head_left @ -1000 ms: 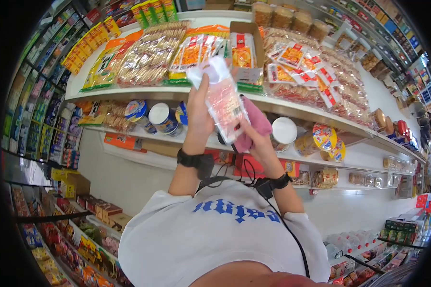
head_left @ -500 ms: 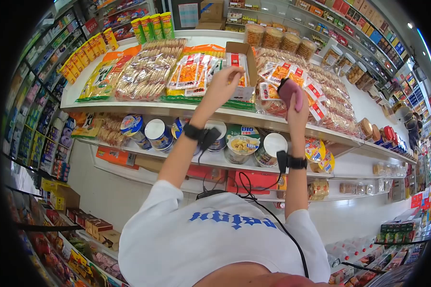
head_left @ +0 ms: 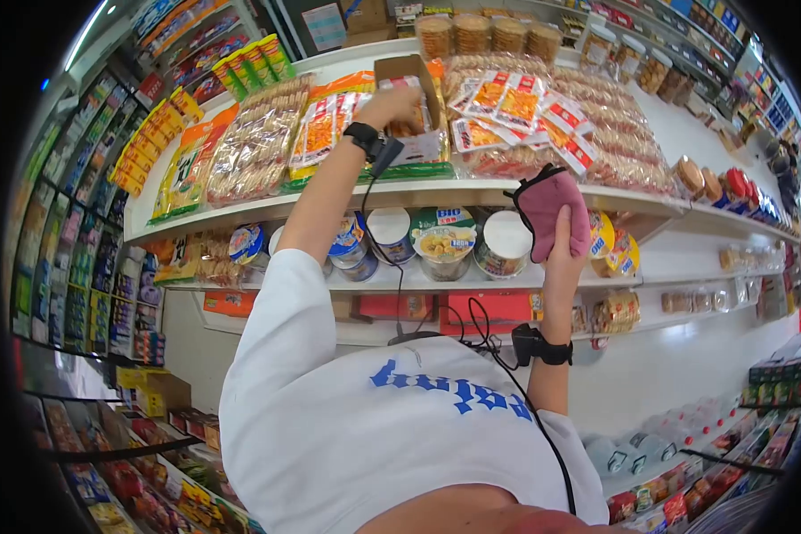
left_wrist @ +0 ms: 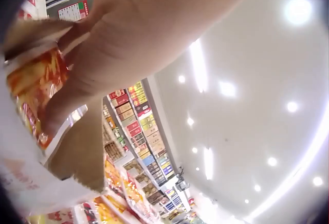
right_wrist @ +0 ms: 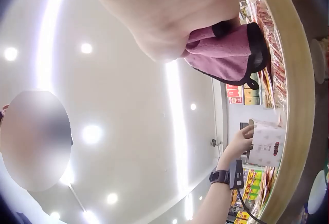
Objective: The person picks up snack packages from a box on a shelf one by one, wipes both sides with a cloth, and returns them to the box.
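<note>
We see left hand (head_left: pixel 399 105) now inside cardboard box (head_left: pixel 414 107), top centre shelf (head_left: pixel 436 191), fingers pinching snack packet (left_wrist: pixel 36 88); packet restocked. Right hand (head_left: pixel 564 254) lowered, gripping pink cloth (head_left: pixel 556 209).

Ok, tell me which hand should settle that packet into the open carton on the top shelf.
Left. The left hand is already at the carton on the top shelf, gripping the orange snack packet. The right hand is lower, away from the carton, and holds a pink cloth.
</note>
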Motion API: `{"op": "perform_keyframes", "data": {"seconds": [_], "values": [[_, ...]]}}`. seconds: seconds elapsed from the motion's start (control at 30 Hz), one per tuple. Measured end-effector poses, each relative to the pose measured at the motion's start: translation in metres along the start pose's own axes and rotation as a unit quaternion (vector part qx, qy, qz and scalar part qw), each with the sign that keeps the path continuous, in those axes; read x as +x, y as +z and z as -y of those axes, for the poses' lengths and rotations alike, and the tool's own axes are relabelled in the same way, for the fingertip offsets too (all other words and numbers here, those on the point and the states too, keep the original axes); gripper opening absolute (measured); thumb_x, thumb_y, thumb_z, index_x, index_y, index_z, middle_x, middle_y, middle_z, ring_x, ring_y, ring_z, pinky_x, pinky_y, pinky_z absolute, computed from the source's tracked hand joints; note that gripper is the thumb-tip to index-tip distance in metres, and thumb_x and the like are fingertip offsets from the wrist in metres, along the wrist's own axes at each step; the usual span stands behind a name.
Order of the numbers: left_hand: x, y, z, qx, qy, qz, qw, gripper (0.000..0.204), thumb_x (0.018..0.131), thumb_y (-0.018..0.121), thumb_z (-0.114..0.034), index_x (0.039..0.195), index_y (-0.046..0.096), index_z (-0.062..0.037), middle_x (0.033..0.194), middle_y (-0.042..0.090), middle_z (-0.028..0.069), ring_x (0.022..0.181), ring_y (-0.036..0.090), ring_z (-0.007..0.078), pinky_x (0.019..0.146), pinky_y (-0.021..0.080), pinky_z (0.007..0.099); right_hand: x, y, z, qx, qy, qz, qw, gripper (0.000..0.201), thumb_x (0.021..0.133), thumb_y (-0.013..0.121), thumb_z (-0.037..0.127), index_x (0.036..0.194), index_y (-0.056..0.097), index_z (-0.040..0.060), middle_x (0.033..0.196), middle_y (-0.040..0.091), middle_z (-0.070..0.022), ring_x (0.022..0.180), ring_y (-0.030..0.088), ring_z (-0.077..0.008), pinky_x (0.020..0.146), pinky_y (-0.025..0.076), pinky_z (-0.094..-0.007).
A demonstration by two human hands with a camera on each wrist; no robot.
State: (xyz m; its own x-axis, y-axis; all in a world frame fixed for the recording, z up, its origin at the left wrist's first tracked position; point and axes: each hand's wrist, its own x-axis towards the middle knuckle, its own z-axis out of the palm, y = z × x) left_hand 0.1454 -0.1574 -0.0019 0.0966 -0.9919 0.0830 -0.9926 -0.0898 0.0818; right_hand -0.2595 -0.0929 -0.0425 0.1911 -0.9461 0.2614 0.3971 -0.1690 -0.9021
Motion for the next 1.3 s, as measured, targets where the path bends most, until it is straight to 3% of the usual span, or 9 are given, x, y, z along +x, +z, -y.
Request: {"op": "perform_keyframes", "data": {"seconds": [0.07,0.2,0.4,0.63,0.8,0.9,1.0,1.17,1.3], "values": [[0.001,0.003,0.015,-0.021,0.03,-0.17,0.985,0.055,0.069,0.083,-0.035,0.114,0.067,-0.0098,0.102,0.07,0.017,0.094,0.068,0.0352,0.08,0.054,0.0437,0.002,-0.009,-0.004,-0.017,0.0,-0.01,1.0,0.037,0.106,0.051,0.017,0.136,0.055,-0.0033,0.126,0.066,-0.0089,0.107,0.065,-0.0118,0.092,0.05,-0.0244],[-0.037,-0.035,-0.012,-0.106,-0.002,-0.268,0.957,0.042,0.077,0.079,-0.028,0.114,0.07,-0.0103,0.102,0.071,0.016,0.095,0.068,0.0339,0.08,0.054,0.042,0.003,-0.004,-0.014,0.023,0.064,-0.027,0.997,0.036,0.105,0.055,0.024,0.133,0.059,0.0026,0.092,0.068,0.0043,0.066,0.053,0.0014,0.058,0.041,-0.0176],[-0.138,-0.084,-0.092,-0.19,0.041,-0.395,0.898,0.035,0.08,0.08,-0.013,0.113,0.07,-0.0036,0.105,0.072,0.0118,0.095,0.069,0.0233,0.084,0.053,0.0339,0.011,0.037,-0.015,0.058,0.043,-0.008,0.997,0.036,0.106,0.052,0.033,0.128,0.062,0.0064,0.077,0.061,0.0096,0.055,0.039,0.0027,0.048,0.029,-0.0187],[-0.213,-0.028,-0.138,-0.364,-0.059,-0.31,0.876,0.039,0.08,0.081,-0.006,0.115,0.068,0.0019,0.111,0.07,0.0099,0.102,0.065,0.0167,0.091,0.052,0.0308,-0.009,0.063,-0.032,0.254,0.27,0.247,0.895,0.045,0.104,0.055,0.024,0.141,0.048,-0.0002,0.131,0.062,-0.0086,0.115,0.062,-0.0127,0.089,0.052,-0.0258],[-0.214,0.014,-0.155,-0.41,-0.186,-0.494,0.744,0.069,0.085,0.079,-0.009,0.141,0.042,0.0038,0.135,0.055,0.0132,0.117,0.059,0.0175,0.1,0.048,0.0321,-0.03,0.092,-0.031,0.109,0.162,0.271,0.943,0.048,0.103,0.058,0.018,0.143,0.046,-0.0052,0.12,0.067,-0.0093,0.108,0.063,-0.0101,0.09,0.052,-0.0264],[-0.223,0.024,-0.153,-0.7,-0.189,-0.317,0.611,0.073,0.091,0.075,-0.017,0.148,0.033,0.0023,0.14,0.051,0.0183,0.127,0.054,0.024,0.106,0.046,0.0366,-0.028,0.101,-0.026,0.047,0.148,0.232,0.96,0.042,0.102,0.059,0.017,0.136,0.053,-0.0066,0.106,0.071,-0.0079,0.091,0.066,-0.0089,0.082,0.052,-0.0247],[-0.222,0.02,-0.165,-0.868,-0.115,-0.327,0.356,0.059,0.1,0.06,-0.014,0.149,0.032,0.0022,0.149,0.045,0.0175,0.135,0.048,0.0277,0.112,0.041,0.0389,-0.033,0.102,-0.045,-0.046,0.124,0.266,0.955,0.036,0.101,0.061,0.02,0.126,0.061,-0.0066,0.103,0.07,-0.0048,0.085,0.062,-0.0054,0.078,0.051,-0.0227],[-0.226,0.011,-0.133,-0.82,-0.059,-0.41,0.394,0.054,0.105,0.047,-0.02,0.153,0.027,-0.004,0.155,0.04,0.0131,0.142,0.04,0.03,0.119,0.033,0.0423,-0.033,0.09,-0.045,-0.1,0.184,0.178,0.961,0.036,0.103,0.058,0.029,0.118,0.063,-0.0036,0.099,0.067,-0.0036,0.086,0.059,-0.0076,0.072,0.048,-0.0242],[-0.212,-0.002,-0.147,-0.854,-0.049,-0.375,0.356,0.064,0.106,0.039,-0.046,0.154,0.026,-0.0051,0.153,0.041,0.0149,0.142,0.04,0.0301,0.118,0.035,0.0415,-0.045,0.111,-0.042,-0.172,-0.207,0.294,0.917,0.051,0.104,0.046,0.027,0.145,0.041,-0.0023,0.146,0.044,-0.0268,0.134,0.046,-0.0351,0.111,0.035,-0.0448]]}}
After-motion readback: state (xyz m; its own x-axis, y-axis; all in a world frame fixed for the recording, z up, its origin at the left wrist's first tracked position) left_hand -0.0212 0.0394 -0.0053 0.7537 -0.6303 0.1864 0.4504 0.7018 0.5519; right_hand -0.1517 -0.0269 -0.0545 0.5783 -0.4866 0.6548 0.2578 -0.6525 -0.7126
